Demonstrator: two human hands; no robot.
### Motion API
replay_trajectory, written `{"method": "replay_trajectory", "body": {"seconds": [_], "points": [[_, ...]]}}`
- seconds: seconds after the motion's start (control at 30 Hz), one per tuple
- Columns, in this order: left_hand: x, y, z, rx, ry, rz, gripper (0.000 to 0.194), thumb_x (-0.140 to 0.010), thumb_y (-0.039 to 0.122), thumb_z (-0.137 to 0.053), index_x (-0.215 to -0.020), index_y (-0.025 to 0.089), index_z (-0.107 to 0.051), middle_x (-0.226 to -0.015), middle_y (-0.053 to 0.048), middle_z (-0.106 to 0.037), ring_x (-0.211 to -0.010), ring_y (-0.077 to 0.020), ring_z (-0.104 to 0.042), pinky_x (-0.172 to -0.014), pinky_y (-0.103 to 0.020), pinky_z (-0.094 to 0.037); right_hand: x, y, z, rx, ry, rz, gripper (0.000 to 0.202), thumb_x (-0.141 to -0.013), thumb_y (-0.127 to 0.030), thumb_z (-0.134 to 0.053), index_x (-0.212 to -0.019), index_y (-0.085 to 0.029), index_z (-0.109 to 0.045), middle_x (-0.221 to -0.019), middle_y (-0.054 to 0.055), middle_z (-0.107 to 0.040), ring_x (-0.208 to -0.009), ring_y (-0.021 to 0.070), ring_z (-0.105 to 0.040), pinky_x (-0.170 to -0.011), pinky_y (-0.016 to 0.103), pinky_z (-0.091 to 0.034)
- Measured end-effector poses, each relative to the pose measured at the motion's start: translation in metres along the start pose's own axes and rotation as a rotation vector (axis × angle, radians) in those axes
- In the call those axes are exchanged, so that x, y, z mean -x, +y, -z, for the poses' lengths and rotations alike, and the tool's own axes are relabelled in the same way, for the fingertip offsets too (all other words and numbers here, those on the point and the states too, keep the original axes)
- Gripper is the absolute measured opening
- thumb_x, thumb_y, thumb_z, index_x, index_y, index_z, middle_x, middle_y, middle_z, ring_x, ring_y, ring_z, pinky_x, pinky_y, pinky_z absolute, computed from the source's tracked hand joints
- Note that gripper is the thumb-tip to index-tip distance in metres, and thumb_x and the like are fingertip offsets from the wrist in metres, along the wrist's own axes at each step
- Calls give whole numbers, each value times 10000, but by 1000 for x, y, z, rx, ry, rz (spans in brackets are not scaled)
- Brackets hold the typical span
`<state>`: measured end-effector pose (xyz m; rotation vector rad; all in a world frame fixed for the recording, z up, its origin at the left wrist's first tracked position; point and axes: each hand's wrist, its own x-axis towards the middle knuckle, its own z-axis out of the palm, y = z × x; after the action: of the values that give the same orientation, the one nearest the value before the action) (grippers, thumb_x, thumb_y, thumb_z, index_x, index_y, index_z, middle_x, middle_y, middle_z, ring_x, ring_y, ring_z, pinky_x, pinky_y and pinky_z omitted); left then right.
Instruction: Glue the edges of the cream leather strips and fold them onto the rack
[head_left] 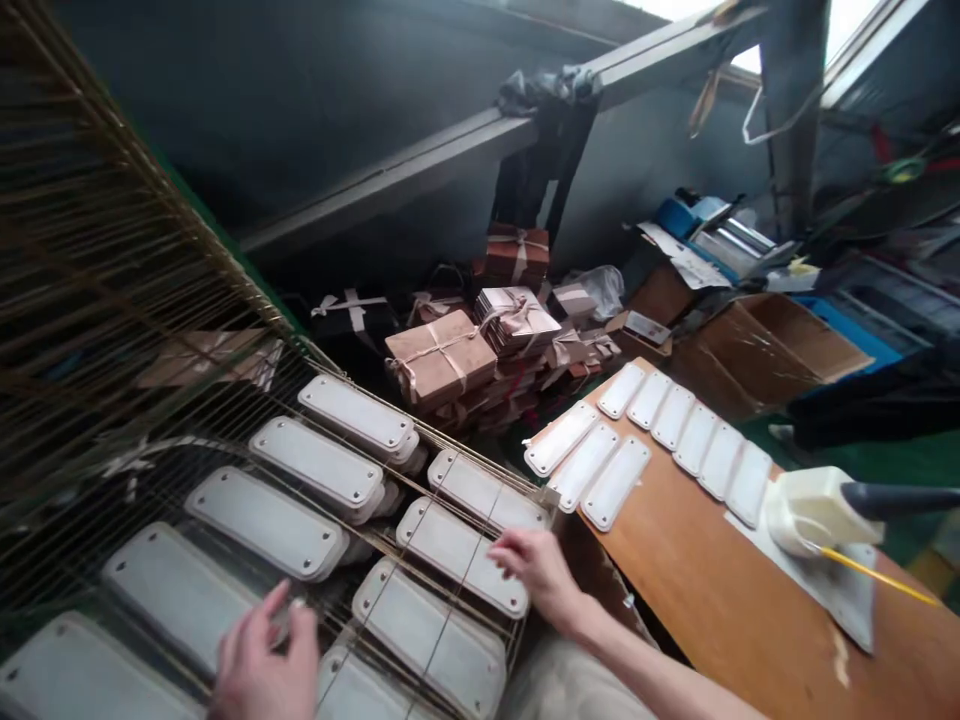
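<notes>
My left hand [266,655] is over the lower part of a wire rack [442,425], thumb and forefinger apart, beside a long white plate [187,600] with rounded ends and small corner holes. My right hand [536,570] is at the rack's right side, fingers curled together above another white plate [457,550]. Whether anything is pinched in those fingers is hidden. Several such plates lie in two slanted rows on the rack, some stacked. Thin wires cross over the right row.
A brown tabletop [675,560] at right bears more white plates [697,440] and a cream container [810,510] with a dark handle. Tied bundles [442,355] are piled behind. A cardboard box [765,350] is at the back right. A second wire rack panel [112,200] rises at left.
</notes>
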<state>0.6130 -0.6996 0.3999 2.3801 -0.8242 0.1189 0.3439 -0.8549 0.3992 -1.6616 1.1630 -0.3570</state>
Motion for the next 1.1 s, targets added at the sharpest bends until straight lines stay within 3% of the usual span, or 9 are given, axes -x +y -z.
{"method": "replay_trajectory", "body": {"seconds": [0.1,0.2,0.3,0.4,0.5,0.6,0.8,0.97,1.1], "points": [[3,106,-32,140,-164,-288,229,-881,287,-481,-1044,209,-621,-1022,-87,-668,-901,-251,-639,-784,-369,-509,13,56,97,2,314,-339,362,-866,-505,-496,-764,-179,-617,-658,28,-658,-557,179,-638,-504,259,-466],[11,201,-75,211,-420,-520,240,-914,211,-424,-1062,213,-612,-1033,-76,-667,-980,-217,-619,-884,-338,-486,12,97,157,316,451,-597,330,-839,-463,-546,-941,-160,-627,-864,97,-704,-798,247,-688,-683,324,-512],[18,272,-122,72,-679,-682,232,-898,174,-442,-1041,211,-622,-1018,-69,-653,-994,-216,-601,-891,-337,-469,-2,120,173,403,491,-721,382,-812,-453,-595,-1002,-122,-615,-1036,197,-668,-1012,338,-639,-817,419,-484],[22,317,-166,-188,-872,-668,243,-875,148,-457,-1057,166,-617,-1081,-116,-612,-1039,-250,-588,-890,-360,-455,-19,129,164,406,507,-820,441,-810,-455,-602,-1058,-91,-588,-1140,252,-610,-1057,364,-616,-825,443,-479],[25,336,-199,-320,-955,-588,279,-841,98,-473,-1088,102,-603,-1110,-180,-580,-1014,-278,-612,-836,-361,-467,-26,134,159,374,506,-876,451,-802,-435,-611,-1087,-87,-572,-1164,259,-593,-1067,360,-615,-829,442,-481],[28,339,-217,-356,-991,-528,316,-818,70,-484,-1118,83,-583,-1169,-205,-550,-980,-269,-633,-804,-337,-470,-22,141,165,303,485,-894,365,-766,-409,-643,-972,-110,-611,-1100,246,-626,-1055,376,-620,-844,464,-476],[20,335,-229,-286,-1040,-387,388,-719,133,-648,-1095,97,-563,-1146,-191,-594,-1033,-294,-611,-835,-345,-455,-7,150,179,33,532,-900,248,-665,-293,-680,-837,-134,-598,-1064,245,-646,-1104,401,-585,-886,504,-457],[12,330,-238,-87,-1164,-207,46,-750,169,-597,-775,132,-608,-755,-55,-648,-777,-203,-643,-651,-261,-461,6,134,172,-478,477,-768,208,-685,-322,-614,-814,-158,-604,-823,110,-712,-788,231,-695,-669,319,-543],[23,329,-242,49,-1244,-64,47,-751,156,-588,-784,126,-605,-697,-51,-632,-731,-193,-626,-599,-250,-473,8,117,158,-809,401,-666,255,-620,-320,-650,-795,-136,-625,-738,94,-712,-705,196,-694,-658,284,-553]]}}
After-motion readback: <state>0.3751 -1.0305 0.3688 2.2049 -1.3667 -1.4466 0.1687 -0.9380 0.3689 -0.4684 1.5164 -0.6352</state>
